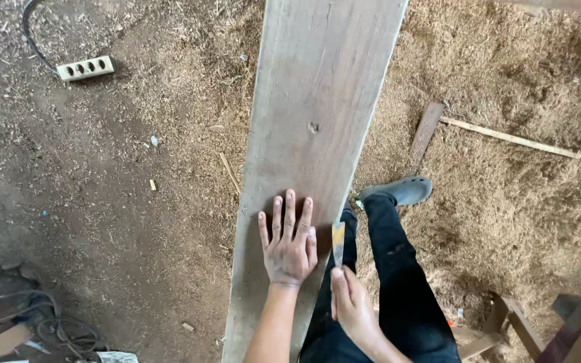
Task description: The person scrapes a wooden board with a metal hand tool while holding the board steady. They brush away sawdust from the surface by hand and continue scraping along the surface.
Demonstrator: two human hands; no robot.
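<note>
Head view: my left hand (289, 242) lies flat on the long wooden plank (317, 121), fingers spread, released. My right hand (352, 306) pinches a small putty knife (338, 243) upright at the plank's right edge. Sawdust floor (506, 202) below, power strip (85, 68) far left.

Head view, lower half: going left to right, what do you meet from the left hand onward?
Left hand flat on the plank → small blade held by the right hand → dark trouser leg → wooden frame.

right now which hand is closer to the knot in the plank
Left. The left hand lies flat on the plank, just below the knot. The right hand is lower, off the plank's edge, holding a small blade.
</note>
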